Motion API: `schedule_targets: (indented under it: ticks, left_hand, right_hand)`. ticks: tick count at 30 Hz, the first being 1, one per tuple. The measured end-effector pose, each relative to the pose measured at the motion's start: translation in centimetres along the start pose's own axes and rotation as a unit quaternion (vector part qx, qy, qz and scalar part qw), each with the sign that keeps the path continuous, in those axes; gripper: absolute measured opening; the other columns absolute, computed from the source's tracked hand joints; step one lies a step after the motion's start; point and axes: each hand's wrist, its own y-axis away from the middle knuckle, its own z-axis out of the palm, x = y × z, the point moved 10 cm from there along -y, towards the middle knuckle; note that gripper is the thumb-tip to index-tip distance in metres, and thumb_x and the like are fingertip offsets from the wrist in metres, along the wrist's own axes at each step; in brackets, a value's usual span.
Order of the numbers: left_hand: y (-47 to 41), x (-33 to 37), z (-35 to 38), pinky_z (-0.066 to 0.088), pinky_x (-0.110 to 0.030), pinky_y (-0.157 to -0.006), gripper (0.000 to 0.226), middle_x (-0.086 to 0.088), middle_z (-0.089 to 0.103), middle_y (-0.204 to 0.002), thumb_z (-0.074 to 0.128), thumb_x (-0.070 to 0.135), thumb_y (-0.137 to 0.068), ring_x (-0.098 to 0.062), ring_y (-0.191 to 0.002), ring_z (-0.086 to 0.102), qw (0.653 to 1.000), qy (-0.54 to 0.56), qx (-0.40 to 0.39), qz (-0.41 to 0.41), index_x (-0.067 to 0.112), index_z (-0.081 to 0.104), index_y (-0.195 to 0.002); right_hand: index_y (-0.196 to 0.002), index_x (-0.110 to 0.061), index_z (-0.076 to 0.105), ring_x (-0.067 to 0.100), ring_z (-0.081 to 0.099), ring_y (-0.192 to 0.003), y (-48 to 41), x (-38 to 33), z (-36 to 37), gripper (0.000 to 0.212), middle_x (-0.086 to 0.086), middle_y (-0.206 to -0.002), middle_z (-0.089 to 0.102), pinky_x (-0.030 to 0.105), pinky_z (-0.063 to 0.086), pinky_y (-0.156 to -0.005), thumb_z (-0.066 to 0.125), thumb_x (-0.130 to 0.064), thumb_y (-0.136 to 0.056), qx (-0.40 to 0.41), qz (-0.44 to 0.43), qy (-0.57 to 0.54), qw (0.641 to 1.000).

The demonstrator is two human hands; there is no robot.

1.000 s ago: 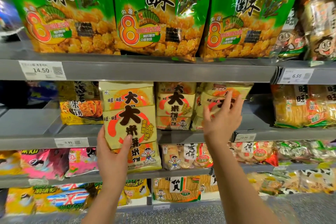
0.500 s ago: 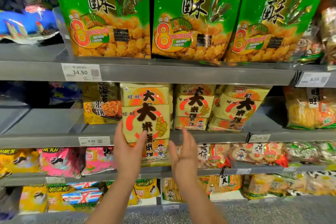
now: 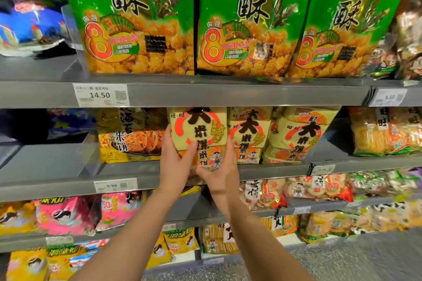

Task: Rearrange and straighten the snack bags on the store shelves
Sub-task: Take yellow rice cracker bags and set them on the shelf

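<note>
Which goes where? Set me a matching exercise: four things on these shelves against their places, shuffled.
1. pale yellow bag
2. green bags
3. 14.50 price tag
4. pink bags

A. below the 9.99 tag, at left
B. on the top shelf's front edge
C. held by the left hand and right hand
D. standing on the top shelf

Pairs: 1-C, 2-D, 3-B, 4-A.

Close head view onto shelves (image 3: 228, 96)
</note>
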Motion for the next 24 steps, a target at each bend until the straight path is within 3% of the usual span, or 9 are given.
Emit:
schedule_targets:
  ticks: [4,10,16,19,21,24]
  left_hand:
    - [-1.2,0.3,0.7,0.038,-0.025,-0.089,0.077,0.005,0.047,-0.122,0.072,0.017,-0.078,-0.008,-0.111,0.046,0.999,-0.017,-0.046,0.002,0.021,0.025,-0.139]
    - [-1.9,0.2,-0.6,0.032,-0.029,-0.102,0.102,-0.010,0.021,-0.146,0.078,0.027,-0.072,-0.020,-0.131,0.030,0.985,-0.170,-0.012,0.011,0.012,0.012,-0.147]
    - [-2.7,-0.4,-0.6,0.044,-0.037,-0.090,0.107,-0.009,0.042,-0.133,0.082,0.034,-0.064,-0.023,-0.123,0.042,0.973,-0.228,-0.040,0.021,0.018,0.014,-0.145]
    - [-2.1,-0.5,-0.7,0.045,-0.037,-0.090,0.113,-0.008,0.039,-0.136,0.083,0.033,-0.063,-0.023,-0.124,0.042,0.973,-0.227,-0.031,0.025,0.021,0.009,-0.147]
    - [-1.7,-0.1,-1.1,0.045,-0.039,-0.093,0.117,-0.010,0.029,-0.143,0.083,0.033,-0.064,-0.025,-0.128,0.037,0.969,-0.244,-0.010,0.039,0.022,0.003,-0.149]
    - [-1.3,0.9,-1.4,0.045,-0.050,-0.097,0.113,-0.015,0.020,-0.148,0.083,0.033,-0.063,-0.032,-0.133,0.032,0.956,-0.278,0.021,0.093,0.029,0.008,-0.146]
  right_hand:
    - [-0.150,-0.029,0.004,0.014,0.019,-0.140,-1.7,-0.5,0.4,0.108,-0.003,-0.154,0.022,0.030,0.022,-0.111,0.079,-0.028,-0.072,-0.007,-0.002,0.022,1.000]
    - [-0.149,-0.012,0.015,0.024,0.031,-0.136,-2.5,-1.2,0.7,0.107,0.006,-0.147,0.039,0.035,0.026,-0.111,0.077,-0.046,-0.069,0.074,-0.038,0.251,0.964]
    - [-0.150,-0.009,0.010,0.024,0.039,-0.130,-2.8,-0.3,1.7,0.108,0.008,-0.145,0.039,0.032,0.030,-0.109,0.070,-0.053,-0.071,0.072,-0.043,0.283,0.955]
    - [-0.150,-0.011,0.007,0.023,0.035,-0.134,-2.5,0.4,1.9,0.110,0.008,-0.148,0.036,0.032,0.029,-0.111,0.073,-0.048,-0.070,0.055,-0.039,0.261,0.963]
    - [-0.149,-0.013,0.017,0.023,0.034,-0.136,-2.1,1.6,1.4,0.100,0.007,-0.147,0.037,0.031,0.029,-0.109,0.076,-0.040,-0.073,0.063,-0.027,0.205,0.976]
    - [-0.127,-0.005,0.048,0.028,0.048,-0.118,-0.3,3.9,0.0,0.060,0.010,-0.125,0.050,0.028,0.036,-0.096,0.074,-0.027,-0.078,0.129,0.018,0.130,0.983]
